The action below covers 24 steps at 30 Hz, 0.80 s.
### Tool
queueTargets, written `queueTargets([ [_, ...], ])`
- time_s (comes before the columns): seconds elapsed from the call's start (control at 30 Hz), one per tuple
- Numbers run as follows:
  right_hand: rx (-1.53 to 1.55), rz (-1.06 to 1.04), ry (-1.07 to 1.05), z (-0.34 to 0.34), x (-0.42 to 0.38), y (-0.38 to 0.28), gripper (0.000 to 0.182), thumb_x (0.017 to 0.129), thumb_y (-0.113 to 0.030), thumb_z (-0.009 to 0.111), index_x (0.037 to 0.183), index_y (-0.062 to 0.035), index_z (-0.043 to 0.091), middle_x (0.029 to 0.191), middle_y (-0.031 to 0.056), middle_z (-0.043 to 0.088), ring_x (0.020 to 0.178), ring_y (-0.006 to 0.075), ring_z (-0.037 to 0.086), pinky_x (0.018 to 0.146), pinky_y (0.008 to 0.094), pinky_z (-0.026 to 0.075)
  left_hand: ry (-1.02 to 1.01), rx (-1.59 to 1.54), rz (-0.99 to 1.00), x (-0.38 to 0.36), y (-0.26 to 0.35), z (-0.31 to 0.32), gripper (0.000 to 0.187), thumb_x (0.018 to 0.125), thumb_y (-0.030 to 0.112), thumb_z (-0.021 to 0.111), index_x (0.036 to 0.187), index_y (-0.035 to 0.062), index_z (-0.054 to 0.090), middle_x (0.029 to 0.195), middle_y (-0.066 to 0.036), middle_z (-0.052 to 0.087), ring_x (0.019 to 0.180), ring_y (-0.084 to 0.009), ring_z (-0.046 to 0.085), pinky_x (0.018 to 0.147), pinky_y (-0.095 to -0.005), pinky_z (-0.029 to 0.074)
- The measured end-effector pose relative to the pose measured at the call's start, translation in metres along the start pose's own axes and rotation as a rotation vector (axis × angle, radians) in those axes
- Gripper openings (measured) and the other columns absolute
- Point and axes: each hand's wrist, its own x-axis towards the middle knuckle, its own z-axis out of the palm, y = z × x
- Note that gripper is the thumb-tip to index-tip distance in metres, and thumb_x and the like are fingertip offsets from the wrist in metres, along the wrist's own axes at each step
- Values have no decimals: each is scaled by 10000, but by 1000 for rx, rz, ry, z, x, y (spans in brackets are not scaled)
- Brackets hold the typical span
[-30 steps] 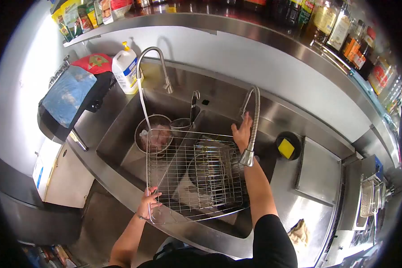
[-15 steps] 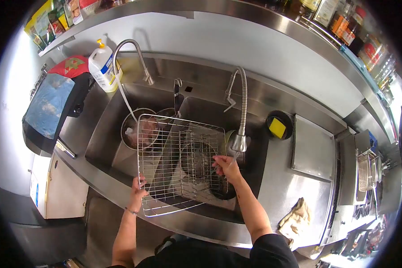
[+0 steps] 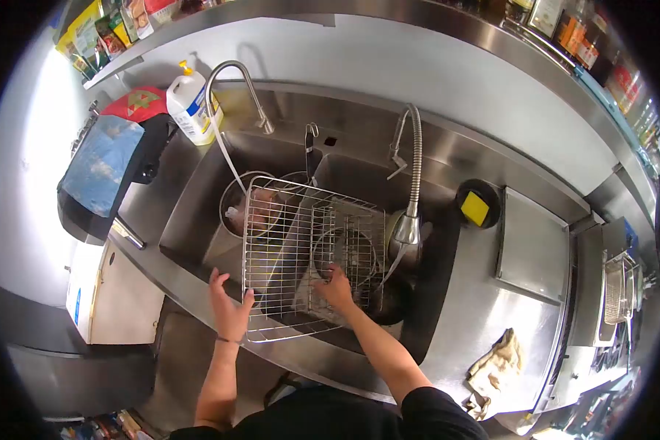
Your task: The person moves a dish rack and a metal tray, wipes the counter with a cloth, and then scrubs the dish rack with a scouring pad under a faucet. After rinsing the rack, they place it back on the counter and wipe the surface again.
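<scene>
A wire rack point(image 3: 301, 257) lies tilted across the steel double sink point(image 3: 198, 213), spanning the divider between the two basins, its near edge over the front rim of the sink. The left hand point(image 3: 227, 308) holds the rack's near left corner, thumb hooked onto the wire and fingers spread, so the grip is only partly closed. The right hand point(image 3: 336, 287) rests on the rack's near middle, fingers curled onto the wires; whether they actually clasp them cannot be told.

Under the rack, in the left basin, sits a round metal bowl point(image 3: 236, 205) with pale contents, and a thin stream of water falls into it from the curved tap point(image 3: 235, 81) at the back left corner of the sink. Through the wires over the right basin a round pot point(image 3: 345, 253) shows. A spring-neck spray tap point(image 3: 411, 198) hangs just beside the rack's right edge, its head close to the right hand.

On the bench to the right of the sink sits a yellow sponge point(image 3: 475, 208) in a black dish, and a crumpled cloth point(image 3: 495, 359) lies near the front edge. At the back left corner stands a white soap bottle point(image 3: 191, 110).
</scene>
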Motion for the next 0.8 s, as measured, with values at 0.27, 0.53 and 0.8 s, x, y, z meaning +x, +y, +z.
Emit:
queueTargets([
  [0.27,865,330,-267,-134,-16,-19,372,766,8,471,1133,-22,427,982,92,563,724,203,612,573,287,500,-380,-494,58,-11,119,45,595,755,277,660,1192,-13,380,1277,-217,369,1196,-334,374,997,-398,302],
  [0.53,311,251,-282,-150,-46,19,309,871,-237,500,1108,-41,532,974,103,629,822,253,632,639,335,501,-801,-414,-213,-18,150,199,873,644,434,721,1233,-57,304,1060,-258,548,1016,-376,540,864,-404,432],
  [0.8,-609,-6,500,-334,65,-32,296,764,-119,562,1058,-88,556,1050,153,565,980,337,525,803,419,452,-646,-77,-232,-12,154,211,711,607,370,766,1096,-34,444,755,-145,609,727,-265,613,646,-364,488],
])
